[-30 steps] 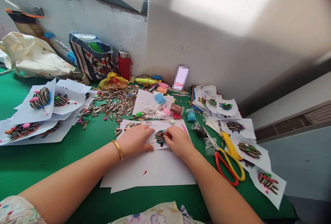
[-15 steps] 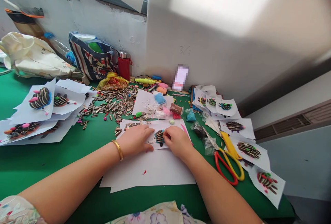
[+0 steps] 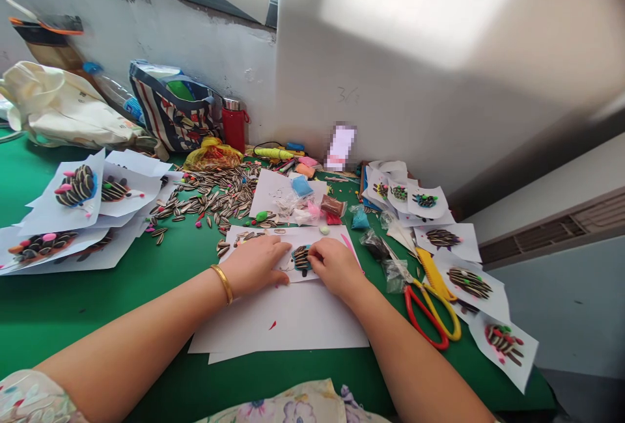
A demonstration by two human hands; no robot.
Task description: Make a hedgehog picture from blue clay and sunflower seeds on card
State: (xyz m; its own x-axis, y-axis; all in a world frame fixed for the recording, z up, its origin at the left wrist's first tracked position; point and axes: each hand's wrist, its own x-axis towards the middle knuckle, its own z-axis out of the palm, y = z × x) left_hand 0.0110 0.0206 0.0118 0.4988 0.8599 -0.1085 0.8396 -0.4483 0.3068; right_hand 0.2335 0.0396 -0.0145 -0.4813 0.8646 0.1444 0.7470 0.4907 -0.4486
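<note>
A small figure of striped sunflower seeds set on blue clay lies on a white paper strip in front of me. My left hand rests on the strip to the left of the figure, fingers stretched out and thumb apart, holding nothing. At the figure's right edge, my right hand has its fingertips pinched together and touching the seeds; what is between them is hidden. More loose seeds lie on the strip beyond my left hand. Larger white sheets lie under the strip, with a small red scrap on them.
A heap of sunflower seeds spreads at the back left. Clay packets lie beyond the strip. Red-and-yellow scissors and a yellow cutter lie at right. Papers with seed figures stand left and right. A red bottle stands behind.
</note>
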